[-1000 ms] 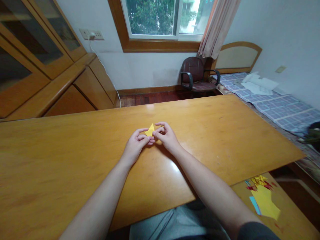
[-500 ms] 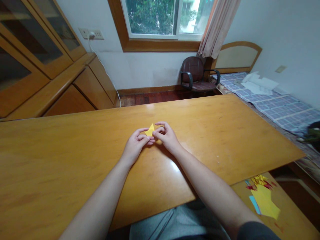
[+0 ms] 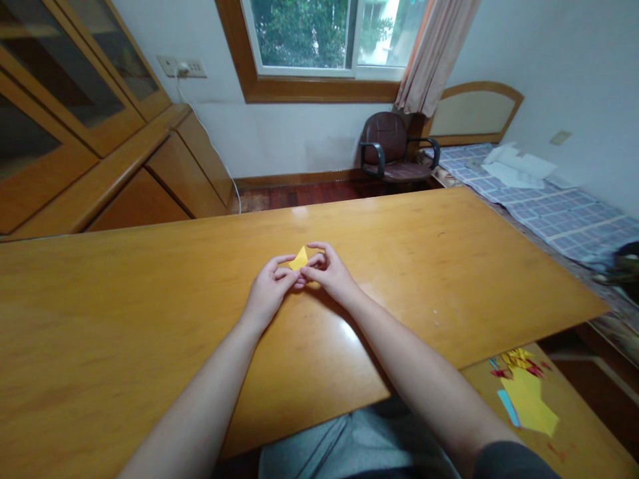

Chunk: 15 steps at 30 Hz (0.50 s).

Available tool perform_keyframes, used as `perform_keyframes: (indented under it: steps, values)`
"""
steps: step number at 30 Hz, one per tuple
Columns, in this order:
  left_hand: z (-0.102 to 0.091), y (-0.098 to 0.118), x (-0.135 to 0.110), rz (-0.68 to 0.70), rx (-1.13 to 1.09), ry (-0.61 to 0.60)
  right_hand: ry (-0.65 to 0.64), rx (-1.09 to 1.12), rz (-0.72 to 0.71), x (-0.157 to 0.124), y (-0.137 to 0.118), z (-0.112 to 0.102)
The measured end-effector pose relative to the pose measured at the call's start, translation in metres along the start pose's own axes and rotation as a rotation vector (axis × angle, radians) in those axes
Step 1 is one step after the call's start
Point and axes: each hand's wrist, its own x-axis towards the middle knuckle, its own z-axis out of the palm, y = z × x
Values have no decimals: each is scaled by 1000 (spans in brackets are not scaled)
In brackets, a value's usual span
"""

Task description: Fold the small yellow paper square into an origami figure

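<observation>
A small piece of folded yellow paper (image 3: 300,258) is held between my two hands, just above the middle of the wooden table (image 3: 150,319). My left hand (image 3: 272,283) pinches its lower left side, thumb in front and fingers behind. From the right, my right hand (image 3: 330,269) grips the lower edge with its thumb and a bent finger, while the index finger arches over beside the paper. One pointed corner sticks up between the hands. My fingers hide the lower part of the paper.
At the lower right, a lower surface carries yellow paper sheets (image 3: 532,402), a blue piece (image 3: 508,407) and a pile of small yellow and red pieces (image 3: 516,359). An armchair (image 3: 387,146) stands past the far edge, a bed (image 3: 544,199) to the right, cabinets (image 3: 140,166) at left.
My right thumb has slid slightly left along the lower edge of the yellow paper, and the right fingers have shifted a little. The left hand stays almost still.
</observation>
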Motion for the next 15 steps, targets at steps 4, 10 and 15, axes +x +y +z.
perform_keyframes:
  steps: [4,10,15]
  values:
    - [1,1,-1,-1,6,-6,7,-16,-3,-1,-1,1]
    - [3,3,-1,-25,-15,-8,29,-26,-9,-2,-5,1]
    - [3,3,-2,-15,-20,-8,31,-9,-30,-2,-5,0]
